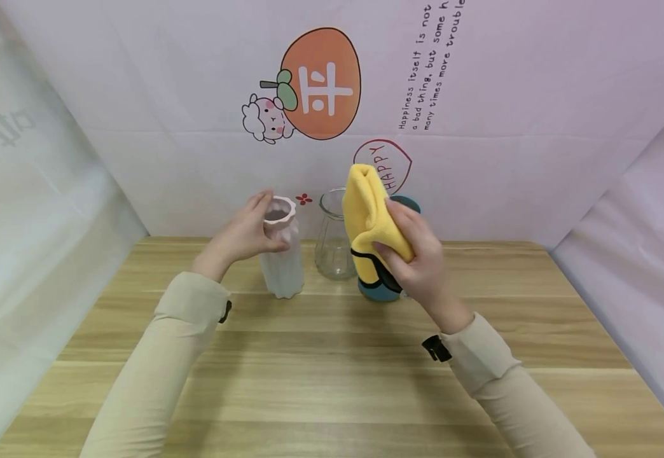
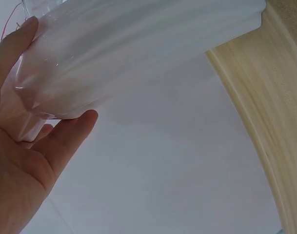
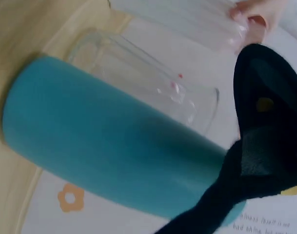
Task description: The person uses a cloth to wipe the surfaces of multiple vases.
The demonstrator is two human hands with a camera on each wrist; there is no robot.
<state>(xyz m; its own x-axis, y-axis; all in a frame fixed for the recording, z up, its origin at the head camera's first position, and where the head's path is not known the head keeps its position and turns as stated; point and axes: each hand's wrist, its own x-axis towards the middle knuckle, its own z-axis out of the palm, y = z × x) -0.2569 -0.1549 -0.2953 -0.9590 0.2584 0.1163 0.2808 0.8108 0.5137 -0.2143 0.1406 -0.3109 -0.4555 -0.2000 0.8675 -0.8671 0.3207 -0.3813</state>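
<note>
In the head view my left hand [image 1: 243, 229] grips a white fluted vase [image 1: 282, 270] just below its wavy rim, thumb in front and fingers behind. The left wrist view shows the thumb and fingers around the neck of this vase [image 2: 138, 39], which stands upright on the table. My right hand [image 1: 423, 264] holds a folded yellow cloth [image 1: 369, 213] with black edging, raised in front of a teal cylindrical vase [image 1: 380, 292]. Dark trim of the cloth [image 3: 265, 151] hangs close to the teal vase [image 3: 109, 136] in the right wrist view.
Between the white and teal vases stands a clear glass vase [image 1: 332, 251], partly behind the cloth. All three are near the back edge of the wooden table [image 1: 309, 381]. A printed white backdrop [image 1: 194, 95] rises behind them, with white sheets at both sides.
</note>
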